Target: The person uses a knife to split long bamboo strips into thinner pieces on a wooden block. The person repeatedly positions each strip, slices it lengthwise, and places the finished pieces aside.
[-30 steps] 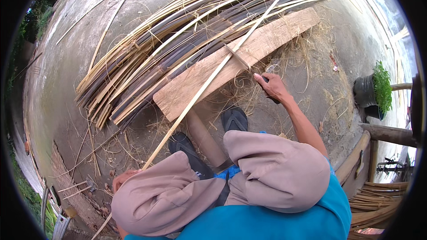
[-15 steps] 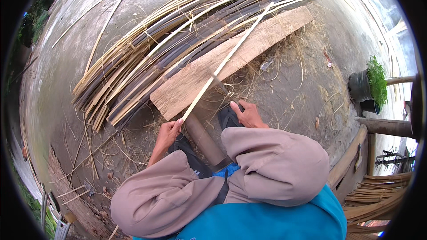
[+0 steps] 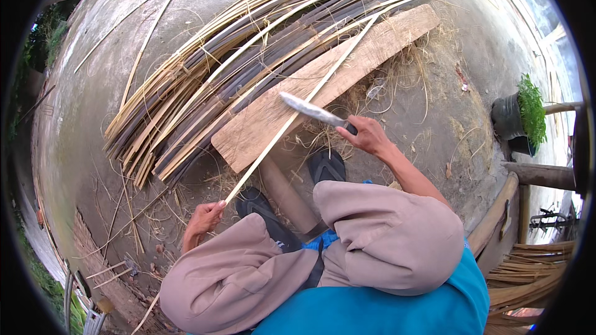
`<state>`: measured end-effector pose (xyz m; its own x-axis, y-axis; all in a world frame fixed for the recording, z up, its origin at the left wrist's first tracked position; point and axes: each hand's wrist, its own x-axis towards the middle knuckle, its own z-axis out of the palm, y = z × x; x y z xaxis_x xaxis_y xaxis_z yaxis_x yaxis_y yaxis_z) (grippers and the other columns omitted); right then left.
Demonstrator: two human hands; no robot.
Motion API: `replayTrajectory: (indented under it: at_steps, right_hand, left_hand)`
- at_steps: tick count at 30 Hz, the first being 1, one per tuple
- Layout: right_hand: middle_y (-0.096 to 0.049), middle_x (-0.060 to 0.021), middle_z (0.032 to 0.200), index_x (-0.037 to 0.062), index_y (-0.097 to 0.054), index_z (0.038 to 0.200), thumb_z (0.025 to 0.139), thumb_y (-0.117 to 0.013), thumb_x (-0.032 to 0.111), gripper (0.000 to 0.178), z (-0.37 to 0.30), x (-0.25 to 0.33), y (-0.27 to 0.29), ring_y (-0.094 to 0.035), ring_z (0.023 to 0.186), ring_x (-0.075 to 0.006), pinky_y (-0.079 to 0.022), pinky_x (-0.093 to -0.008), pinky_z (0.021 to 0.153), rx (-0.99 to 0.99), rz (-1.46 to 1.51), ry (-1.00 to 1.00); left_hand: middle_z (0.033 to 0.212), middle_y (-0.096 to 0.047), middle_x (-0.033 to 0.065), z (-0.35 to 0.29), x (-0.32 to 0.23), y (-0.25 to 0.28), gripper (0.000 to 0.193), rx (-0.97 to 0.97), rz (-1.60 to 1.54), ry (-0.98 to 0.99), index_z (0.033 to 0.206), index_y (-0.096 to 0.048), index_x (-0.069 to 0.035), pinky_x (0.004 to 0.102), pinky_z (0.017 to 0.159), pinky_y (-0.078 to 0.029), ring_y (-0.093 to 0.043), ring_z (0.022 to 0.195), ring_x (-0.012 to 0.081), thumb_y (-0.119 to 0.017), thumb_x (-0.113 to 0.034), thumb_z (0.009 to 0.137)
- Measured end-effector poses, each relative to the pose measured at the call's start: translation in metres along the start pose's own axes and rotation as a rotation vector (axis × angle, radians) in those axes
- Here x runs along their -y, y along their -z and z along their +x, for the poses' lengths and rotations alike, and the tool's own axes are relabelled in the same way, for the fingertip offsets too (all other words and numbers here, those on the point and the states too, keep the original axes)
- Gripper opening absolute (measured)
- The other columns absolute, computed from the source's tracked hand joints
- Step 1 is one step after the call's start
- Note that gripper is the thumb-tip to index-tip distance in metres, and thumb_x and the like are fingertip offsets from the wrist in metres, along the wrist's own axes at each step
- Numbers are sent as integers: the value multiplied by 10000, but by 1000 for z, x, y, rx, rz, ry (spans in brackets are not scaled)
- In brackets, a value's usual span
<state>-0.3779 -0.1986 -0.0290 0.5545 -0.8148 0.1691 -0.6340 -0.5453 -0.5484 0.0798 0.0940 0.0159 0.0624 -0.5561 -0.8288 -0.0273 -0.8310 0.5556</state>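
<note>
My left hand [image 3: 203, 218] is closed on the near end of a long pale bamboo strip [image 3: 264, 151]. The strip slants up and away to the right across a wooden board [image 3: 239, 133]. In my right hand [image 3: 367, 134] is a knife [image 3: 313, 110] with a dark handle and a broad, light blade. Its blade crosses over the strip above the board and points to the left; whether the two touch I cannot tell. Under the board's near edge a round post [image 3: 287, 195] runs back between my sandalled feet.
Beyond the board lies a large bundle of bamboo strips [image 3: 205, 77], dark and pale. Thin curled shavings [image 3: 410, 74] litter the ground around the board. A potted green plant [image 3: 528, 115] stands at the right, above a wooden beam [image 3: 540, 175]. More strips [image 3: 528, 279] are at the lower right.
My right hand has moved up and to the right, lifting the knife farther out along the strip. My left hand has drawn back down and left with the strip's end.
</note>
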Motion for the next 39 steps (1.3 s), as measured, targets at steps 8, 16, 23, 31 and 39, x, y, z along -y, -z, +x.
replayTrajectory:
  at_steps: [8, 16, 23, 31, 39]
  right_hand:
    - [-516, -70, 518, -8, -550, 676, 1024, -606, 548, 659, 33, -81, 19, -578, 452, -176, -459, -364, 455, -182, 118, -528]
    - [-594, -193, 603, -25, -606, 740, 1001, -631, 540, 623, 0, 2, -11, -614, 575, -316, -488, -447, 589, 18, 140, -251]
    - [-627, -210, 661, -2, -602, 788, 985, -662, 535, 575, 18, -72, 41, -576, 600, -354, -477, -439, 588, -111, 36, -557]
    - [-595, -187, 635, -7, -607, 796, 1001, -629, 550, 594, 26, -72, 47, -581, 581, -300, -460, -458, 582, -116, 35, -569]
    - [-580, -140, 550, -18, -597, 704, 1010, -587, 580, 673, 33, -111, 53, -628, 509, -275, -480, -434, 523, -291, 17, -624]
  left_hand:
    - [628, -523, -50, -1, 26, 25, 425, -27, 132, -115, 844, -679, -45, 255, 468, -290, -406, 511, 57, -664, -425, 1034]
    - [591, -480, -63, 46, -41, -34, 430, -10, 128, -57, 771, -641, -89, 243, 454, -242, -352, 494, 37, -679, -434, 1025]
    - [537, -396, -97, 5, -22, 20, 483, 140, -10, 145, 709, -572, -121, 242, 428, -172, -277, 443, 27, -697, -482, 1004]
    - [535, -402, -90, -8, -17, 36, 487, 152, -32, 185, 700, -565, -122, 246, 423, -172, -282, 444, 32, -690, -475, 1010]
    - [549, -420, -73, -7, -19, 30, 489, 134, 37, 173, 733, -628, -88, 252, 432, -191, -301, 459, 40, -673, -484, 1018]
